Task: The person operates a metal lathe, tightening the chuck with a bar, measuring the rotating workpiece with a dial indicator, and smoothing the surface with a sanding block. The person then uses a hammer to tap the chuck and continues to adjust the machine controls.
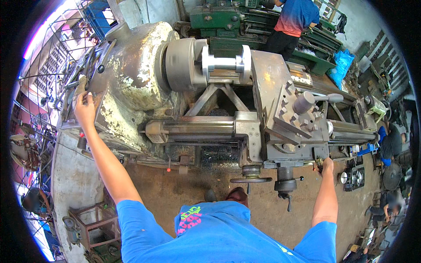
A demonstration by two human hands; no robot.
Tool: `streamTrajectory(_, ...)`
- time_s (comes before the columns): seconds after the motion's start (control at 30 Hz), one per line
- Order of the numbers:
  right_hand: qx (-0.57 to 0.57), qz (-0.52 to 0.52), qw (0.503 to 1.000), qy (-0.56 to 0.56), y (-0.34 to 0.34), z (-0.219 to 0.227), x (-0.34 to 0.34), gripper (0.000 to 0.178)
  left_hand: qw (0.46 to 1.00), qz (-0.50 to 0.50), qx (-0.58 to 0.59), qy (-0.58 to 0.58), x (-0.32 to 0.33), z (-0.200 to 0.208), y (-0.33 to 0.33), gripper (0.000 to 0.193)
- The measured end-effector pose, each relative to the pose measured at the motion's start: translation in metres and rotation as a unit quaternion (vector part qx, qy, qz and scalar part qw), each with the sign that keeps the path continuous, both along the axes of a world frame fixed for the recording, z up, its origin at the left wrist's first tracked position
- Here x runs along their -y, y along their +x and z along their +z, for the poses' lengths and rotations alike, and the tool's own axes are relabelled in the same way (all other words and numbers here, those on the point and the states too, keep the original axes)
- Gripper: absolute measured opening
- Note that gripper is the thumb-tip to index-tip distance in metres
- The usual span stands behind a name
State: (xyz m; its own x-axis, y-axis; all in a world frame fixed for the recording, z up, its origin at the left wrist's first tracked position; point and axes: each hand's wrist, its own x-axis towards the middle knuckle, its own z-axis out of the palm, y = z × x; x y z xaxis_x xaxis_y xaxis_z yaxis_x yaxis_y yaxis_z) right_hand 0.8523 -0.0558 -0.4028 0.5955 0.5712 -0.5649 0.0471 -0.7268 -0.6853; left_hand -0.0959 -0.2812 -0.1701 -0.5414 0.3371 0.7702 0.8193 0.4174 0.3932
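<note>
My left hand [84, 109] reaches to the left end of a large, worn lathe, its fingers closed round a grey-brown lever [81, 82] on the headstock [131, 70]. Down at the right, my right hand [326, 164] is curled at the lower side of the carriage; what its fingers hold is hidden. Between them, a shiny spool-shaped metal workpiece [223, 64] with two flanges sits in the chuck [182, 65], whose surface looks smooth and streaked. Right of the workpiece stands the square tool post [296, 111] with its clamp handle [329, 97].
A handwheel [251, 180] and a crank handle [289, 204] stick out toward me. Beyond the lathe, a person in a blue and red shirt [298, 17] stands at a green machine [217, 19]. A blue bag [342, 68] lies at the right; a rusty frame [94, 223] stands lower left.
</note>
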Motion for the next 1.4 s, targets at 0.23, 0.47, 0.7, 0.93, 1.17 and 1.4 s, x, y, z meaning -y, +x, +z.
streamTrajectory(0.23, 0.042, 0.015, 0.999, 0.028, 0.012, -0.015, -0.002, 0.034, 1.000, 0.008, -0.012, -0.021, 0.002, -0.001, -0.007, 0.025)
streamTrajectory(0.47, 0.028, 0.002, 0.999, 0.019, 0.015, -0.019, -0.006, 0.027, 0.999, 0.001, 0.043, -0.007, 0.002, -0.003, -0.007, 0.026)
streamTrajectory(0.7, 0.031, -0.007, 0.999, 0.028, 0.008, -0.013, -0.005, 0.028, 1.000, 0.009, 0.007, 0.000, 0.002, -0.004, -0.009, 0.025)
streamTrajectory(0.93, 0.015, 0.011, 1.000, 0.009, 0.016, -0.019, -0.010, 0.029, 1.000, 0.010, 0.006, 0.002, 0.003, -0.005, -0.011, 0.025)
streamTrajectory(1.17, 0.036, -0.010, 0.999, -0.022, 0.015, -0.017, -0.007, 0.030, 0.999, 0.043, 0.002, -0.023, 0.002, -0.001, -0.004, 0.027)
streamTrajectory(1.4, 0.027, 0.012, 0.999, -0.032, 0.016, -0.018, -0.010, 0.030, 1.000, 0.021, 0.013, 0.000, 0.001, -0.002, -0.004, 0.026)
